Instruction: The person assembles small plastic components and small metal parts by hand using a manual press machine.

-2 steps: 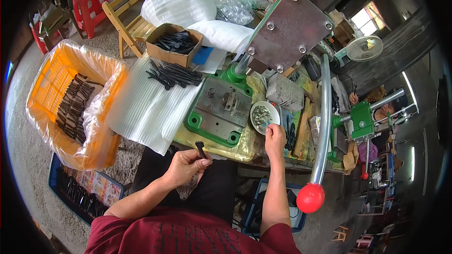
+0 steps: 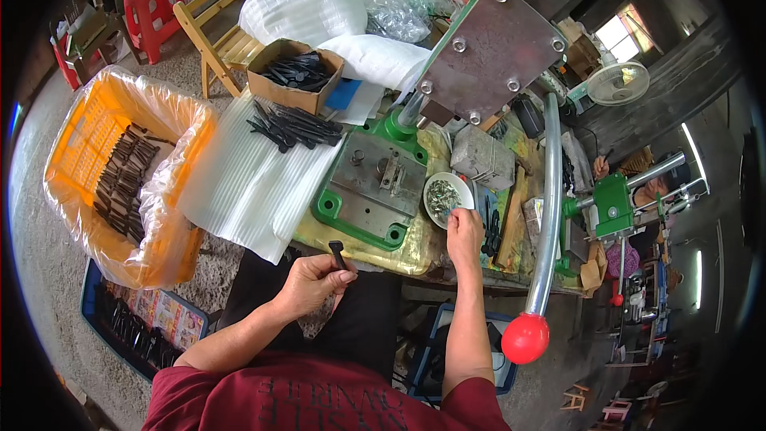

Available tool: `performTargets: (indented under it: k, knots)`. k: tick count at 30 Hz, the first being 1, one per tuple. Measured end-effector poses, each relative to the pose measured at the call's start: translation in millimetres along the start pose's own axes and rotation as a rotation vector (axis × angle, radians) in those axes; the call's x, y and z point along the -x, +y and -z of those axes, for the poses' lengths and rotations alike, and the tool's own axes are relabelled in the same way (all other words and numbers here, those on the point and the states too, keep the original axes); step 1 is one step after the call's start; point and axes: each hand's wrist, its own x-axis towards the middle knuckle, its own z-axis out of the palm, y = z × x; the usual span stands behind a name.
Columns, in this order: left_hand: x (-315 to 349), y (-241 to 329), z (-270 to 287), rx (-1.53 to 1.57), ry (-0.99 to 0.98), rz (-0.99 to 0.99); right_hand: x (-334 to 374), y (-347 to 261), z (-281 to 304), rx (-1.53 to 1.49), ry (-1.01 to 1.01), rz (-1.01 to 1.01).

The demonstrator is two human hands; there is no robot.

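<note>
My left hand (image 2: pixel 309 286) is closed, thumb and fingers pinching a slim black piece with a blunt, wider head (image 2: pixel 337 254), held upright above my lap. My right hand (image 2: pixel 464 233) reaches to the near edge of a white bowl (image 2: pixel 465 191) of small shiny metal parts (image 2: pixel 444 196). Its fingertips are pressed together; what they grip, if anything, is too small to make out. Left of the bowl stands a green hand press, its steel base plate (image 2: pixel 359 203) bearing a small fixture (image 2: pixel 391 173). Neither hand touches the press.
A lever with a red ball (image 2: pixel 525 338) rises at my right. Left of the press, black pieces (image 2: pixel 295 126) lie on white foam sheet (image 2: pixel 239 183), beside a filled cardboard box (image 2: pixel 315 100). An orange lined crate (image 2: pixel 187 191) stands farther left. A metal block (image 2: pixel 483 156) sits behind the bowl.
</note>
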Motion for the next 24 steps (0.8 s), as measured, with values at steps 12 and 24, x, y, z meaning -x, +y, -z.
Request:
performTargets:
  k: [12,24]
  knots:
    - [-2,-4,2,-0.037,0.021,-0.003,-23,-16,6,0.252,-0.311,-0.061]
    - [1,-7,6,0.076,0.011,0.040,-22,1,0,0.136,-0.205,0.089]
